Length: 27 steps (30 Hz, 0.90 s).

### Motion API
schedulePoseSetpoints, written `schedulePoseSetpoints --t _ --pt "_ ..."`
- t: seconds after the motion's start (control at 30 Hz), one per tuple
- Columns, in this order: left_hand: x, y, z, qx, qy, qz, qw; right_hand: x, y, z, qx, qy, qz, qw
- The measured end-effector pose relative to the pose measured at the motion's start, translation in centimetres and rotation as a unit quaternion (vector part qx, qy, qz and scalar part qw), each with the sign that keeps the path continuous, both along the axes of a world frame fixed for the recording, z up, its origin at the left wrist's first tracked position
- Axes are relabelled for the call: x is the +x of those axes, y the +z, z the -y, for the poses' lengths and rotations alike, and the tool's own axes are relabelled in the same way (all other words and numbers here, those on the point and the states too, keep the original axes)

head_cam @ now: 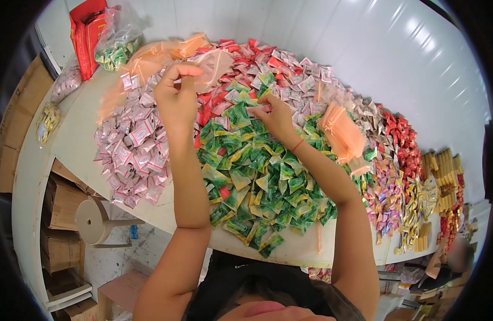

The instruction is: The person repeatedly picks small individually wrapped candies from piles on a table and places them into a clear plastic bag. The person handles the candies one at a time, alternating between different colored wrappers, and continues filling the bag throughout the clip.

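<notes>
My left hand [178,90] is raised over the table, thumb and fingers closed on the edge of a small sheer organza pouch [214,68]. To its right my right hand [275,116] is above the pile of green and yellow wrapped packets [250,172], its thumb and forefinger close together at a pale item whose kind I cannot tell. Pink and white sachets [138,148] lie heaped left of my left forearm. Behind the hands are red packets [210,105] and white printed sachets [306,83]. A stack of orange organza pouches [342,132] rests right of my right hand.
More orange pouches [150,56] lie at the back left, beside a clear bag of green packets [118,52] and a red bag [86,40]. Further heaps reach right, towards another person [439,267]. A stool [92,222] and cardboard boxes [62,248] stand below left.
</notes>
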<state>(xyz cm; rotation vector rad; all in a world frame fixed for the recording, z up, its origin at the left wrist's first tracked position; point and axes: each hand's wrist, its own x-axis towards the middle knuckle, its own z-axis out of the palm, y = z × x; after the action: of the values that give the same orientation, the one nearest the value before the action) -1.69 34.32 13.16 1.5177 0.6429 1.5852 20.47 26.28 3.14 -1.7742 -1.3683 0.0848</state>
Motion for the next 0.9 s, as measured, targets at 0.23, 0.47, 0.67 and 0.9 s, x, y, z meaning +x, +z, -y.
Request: schedulePoseSetpoints --t 0.23,0.47,0.67,0.9 --pt "1.1 0.0 0.7 0.097 0.126 -0.086 0.983 1.8 -2.2 -0.7 -0.075 -0.034 0.039 0.996" --pt "2.0 0.3 1.5 0.189 0.136 -0.143 0.962 1.6 0.0 1.4 -0.086 -0.010 -0.033 0.996" --pt "5.1 0.6 4.6 0.265 0.022 -0.111 0.958 -2.5 10.2 12.8 0.136 0.097 -0.413 0.895" --pt "8.6 -0.4 15.5 0.357 -0.080 -0.119 0.923 -7.7 11.9 27.1 0.156 0.029 -0.465 0.871"
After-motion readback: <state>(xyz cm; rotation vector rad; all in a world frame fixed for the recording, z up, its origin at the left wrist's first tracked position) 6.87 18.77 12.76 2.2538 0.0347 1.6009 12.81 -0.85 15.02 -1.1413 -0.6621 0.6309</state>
